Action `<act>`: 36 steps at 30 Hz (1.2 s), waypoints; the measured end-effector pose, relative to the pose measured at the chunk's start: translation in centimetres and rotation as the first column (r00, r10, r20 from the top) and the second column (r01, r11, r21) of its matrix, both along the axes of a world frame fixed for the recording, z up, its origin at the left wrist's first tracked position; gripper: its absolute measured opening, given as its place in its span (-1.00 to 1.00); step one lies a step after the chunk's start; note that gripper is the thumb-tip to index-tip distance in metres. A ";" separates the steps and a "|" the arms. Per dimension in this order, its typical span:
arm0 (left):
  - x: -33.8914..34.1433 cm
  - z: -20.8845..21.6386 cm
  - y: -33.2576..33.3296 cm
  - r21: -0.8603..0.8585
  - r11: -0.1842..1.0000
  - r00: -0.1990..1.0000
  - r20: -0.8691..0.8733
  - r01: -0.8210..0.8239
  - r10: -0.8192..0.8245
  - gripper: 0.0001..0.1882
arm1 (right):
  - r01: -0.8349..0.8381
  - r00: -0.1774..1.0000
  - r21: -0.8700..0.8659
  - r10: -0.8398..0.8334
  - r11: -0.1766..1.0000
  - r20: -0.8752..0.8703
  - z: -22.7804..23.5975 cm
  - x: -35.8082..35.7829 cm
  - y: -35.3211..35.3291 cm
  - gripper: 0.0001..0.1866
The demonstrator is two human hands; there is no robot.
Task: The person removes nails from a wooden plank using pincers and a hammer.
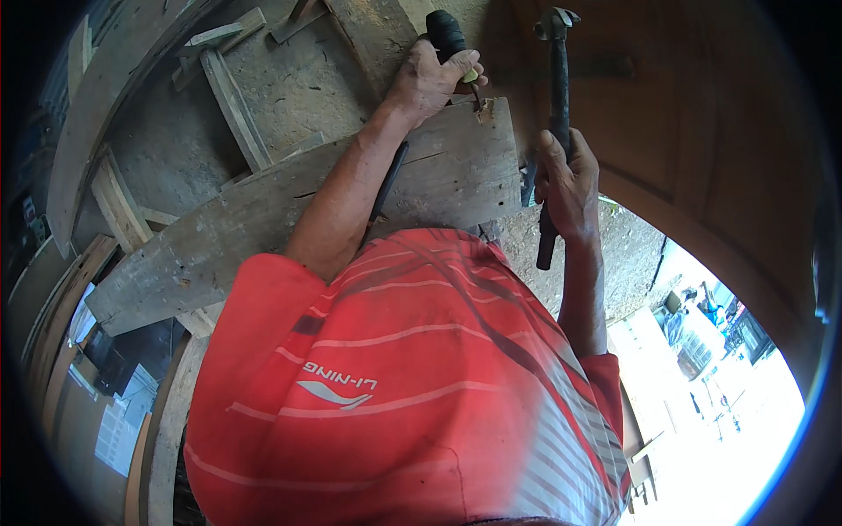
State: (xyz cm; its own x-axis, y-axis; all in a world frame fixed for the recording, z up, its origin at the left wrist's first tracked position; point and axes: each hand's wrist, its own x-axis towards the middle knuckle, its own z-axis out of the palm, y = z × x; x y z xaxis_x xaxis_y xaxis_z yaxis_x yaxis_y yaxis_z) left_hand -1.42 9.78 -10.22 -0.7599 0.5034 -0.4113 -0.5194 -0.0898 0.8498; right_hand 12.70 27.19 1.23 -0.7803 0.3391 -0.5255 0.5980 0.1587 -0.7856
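Observation:
My left hand [431, 86] is wrapped round a chisel [445, 35] with a thick black handle and a yellow-green collar. The chisel's blade points down into a small chipped spot near the end of a weathered wooden plank [456, 167]. To the right, my right hand [574, 184] grips a hammer [560, 74] by its dark handle. The hammer is upright in the picture, its metal head at the top, apart from the chisel. A dark, slim rod-like thing [388, 182] lies on the plank beside my left forearm, which hides part of it.
Another curved board [114, 83] and wooden crosspieces [235, 110] stand at the left over dusty ground [307, 96]. A large brown panelled wooden piece [693, 114] fills the right. Papers [124, 430] lie at the lower left; clutter stands in bright light at the lower right.

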 end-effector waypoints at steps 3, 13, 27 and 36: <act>-0.1 0.3 -0.3 0.028 0.999 1.000 0.006 0.030 -0.030 -0.73 | 0.089 0.996 -0.038 -0.089 0.995 -0.004 -1.5 2.2 0.9 -0.63; -0.2 1.7 -0.2 0.220 0.975 0.983 -0.182 0.008 0.033 -0.77 | 0.257 0.966 -0.043 -0.257 0.965 0.019 -3.3 7.3 2.3 -0.61; 2.3 3.7 1.4 -0.057 0.992 0.925 -0.359 0.115 -0.128 -0.58 | 0.340 0.940 -0.036 -0.339 0.940 0.034 -3.6 10.5 1.7 -0.60; -1.2 4.3 0.0 -0.743 0.642 0.435 -0.523 0.188 -0.733 -0.47 | 0.351 0.932 0.021 -0.352 0.936 0.083 -4.5 12.3 1.9 -0.58</act>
State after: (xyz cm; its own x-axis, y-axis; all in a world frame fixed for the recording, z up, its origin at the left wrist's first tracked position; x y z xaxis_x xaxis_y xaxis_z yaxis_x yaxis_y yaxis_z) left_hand -2.62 9.80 -5.95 -0.5981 0.7876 -0.1483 0.5055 0.5144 0.6927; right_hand 25.01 29.13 -3.28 -0.5636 0.5866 -0.5816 0.6804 -0.0694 -0.7295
